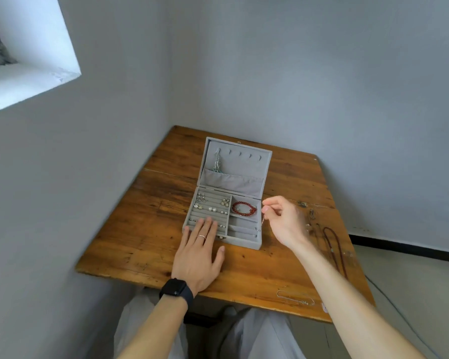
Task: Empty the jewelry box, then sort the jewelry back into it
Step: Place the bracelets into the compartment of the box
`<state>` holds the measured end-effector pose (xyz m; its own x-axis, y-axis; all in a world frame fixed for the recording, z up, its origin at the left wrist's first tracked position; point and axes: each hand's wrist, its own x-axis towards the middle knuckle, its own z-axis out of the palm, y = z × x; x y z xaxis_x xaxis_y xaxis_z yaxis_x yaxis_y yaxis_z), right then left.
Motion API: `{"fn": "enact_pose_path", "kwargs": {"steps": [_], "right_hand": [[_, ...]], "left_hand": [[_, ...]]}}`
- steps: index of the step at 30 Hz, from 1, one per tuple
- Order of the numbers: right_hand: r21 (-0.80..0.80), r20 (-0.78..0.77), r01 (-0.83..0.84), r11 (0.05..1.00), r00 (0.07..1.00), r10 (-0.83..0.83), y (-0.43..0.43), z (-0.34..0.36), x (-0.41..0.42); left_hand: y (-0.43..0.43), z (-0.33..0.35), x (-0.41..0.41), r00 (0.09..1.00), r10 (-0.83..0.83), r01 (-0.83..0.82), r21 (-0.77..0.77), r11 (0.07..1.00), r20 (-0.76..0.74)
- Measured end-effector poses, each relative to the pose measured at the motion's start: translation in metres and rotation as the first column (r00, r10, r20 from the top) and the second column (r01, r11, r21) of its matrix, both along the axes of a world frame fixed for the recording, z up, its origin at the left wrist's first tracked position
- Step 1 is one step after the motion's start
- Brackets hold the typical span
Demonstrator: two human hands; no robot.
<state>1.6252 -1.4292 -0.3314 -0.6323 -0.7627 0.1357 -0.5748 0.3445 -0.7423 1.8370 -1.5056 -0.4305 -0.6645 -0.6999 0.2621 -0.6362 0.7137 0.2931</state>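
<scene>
Jewelry box [244, 242] sits mid-table [140, 229], open, front facing me. Grey velvet inside and out. Lid [244, 164] stands tilted back, with a row of small hooks along the top and a slack fabric pocket across the bottom. A silvery chain [217, 161] hangs on the leftmost hook, its tail going into the pocket.

Base: the left half is ring rolls [213, 202], studded with small earrings and a few pearl studs [210, 209]. The right rear compartment holds a red bead bracelet [244, 208], coiled, with a paler one inside it. I can see tiny bits in the right front slots, too small to identify.

Left hand [198, 255]: flat, fingers straight and together, fingertips resting on the front left corner of the box, thumb out on the table. There is a ring [201, 237] on one finger and a black watch [176, 291] on the wrist.

Right hand [283, 221]: just beside the box's right edge, thumb and forefinger pinching a thin silver piece [263, 218] that dangles down. I can't tell if it's an earring or a chain.

Loose on the table: a dark cord necklace [333, 244] at the right, small bits near it, and a fine chain [296, 299] by the front edge.
</scene>
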Motion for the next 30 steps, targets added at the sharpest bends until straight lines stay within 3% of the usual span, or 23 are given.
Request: {"fn": "enact_pose_path", "kwargs": {"steps": [17,26,30], "right_hand": [[0.101,0.013,-0.125,0.987,0.992,0.124,-0.047,-0.015,0.023],[0.424,-0.259,-0.114,0.899,0.935,0.241,-0.024,-0.025,-0.001],[0.457,-0.276,-0.16,0.875,0.91,0.31,-0.02,-0.023,-0.001]], "left_hand": [[0.0,0.0,0.0,0.999,0.024,-0.024,-0.01,1.0,-0.034],[0.0,0.002,0.001,0.999,0.015,-0.014,0.007,1.0,-0.041],[-0.006,0.009,0.001,0.978,-0.042,0.031,-0.053,0.998,-0.206]]}}
